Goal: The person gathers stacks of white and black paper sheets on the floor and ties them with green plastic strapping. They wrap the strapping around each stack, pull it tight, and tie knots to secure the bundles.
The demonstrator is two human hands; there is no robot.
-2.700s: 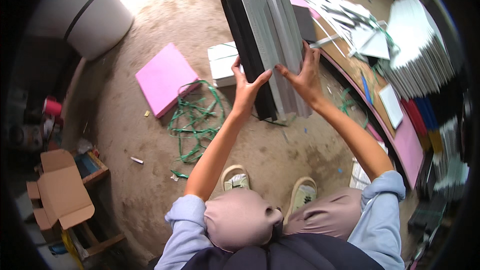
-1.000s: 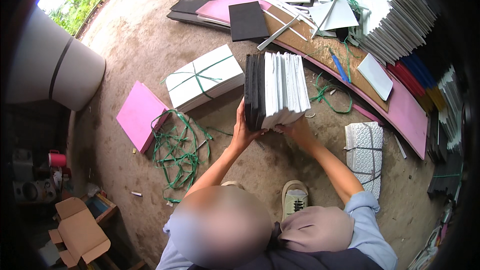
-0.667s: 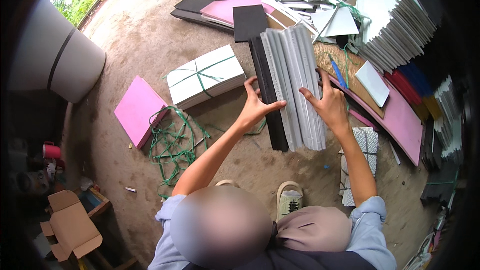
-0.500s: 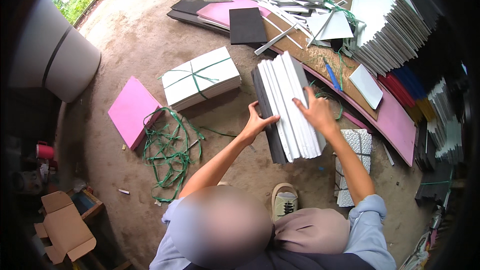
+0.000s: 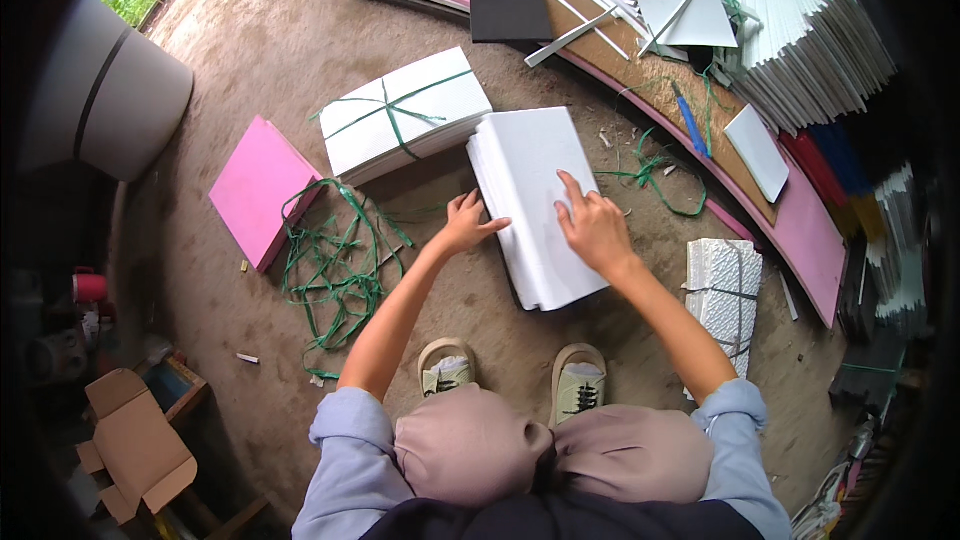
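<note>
- By judgement, the step in hand is the setting and squaring of the white stack [image 5: 525,165]. It is seen with its broad white face up, low over the floor [image 5: 450,315] in front of the shoes [image 5: 579,385], and appears to be rested there; its underside is hidden.
- At its lower left edge a darker layer is partly shown, and the edges of the sheets are not quite flush along that side.
- For the next move, if the sheets are to be kept together, an even press from both sides would be called for, since no tie can be seen around them.
- The left hand [image 5: 466,227] is placed at the left edge. Its thumb is held apart from the fingers in a moderate gap, with the tip laid against the side of the stack. Whether the other fingertips are touching cannot be told.
- The right hand [image 5: 597,230] is laid over the top face. Its fingers are loosely spread, the index stretched out and the thumb set apart; nothing is seen pinched between them.
- A tied bundle [image 5: 430,95] is placed just beyond the upper left corner of the stack; whether the two are touching is unclear.
- Farther left, a pink stack [image 5: 262,190] is seen, with green twine [image 5: 345,265] tangled beside it.
</note>
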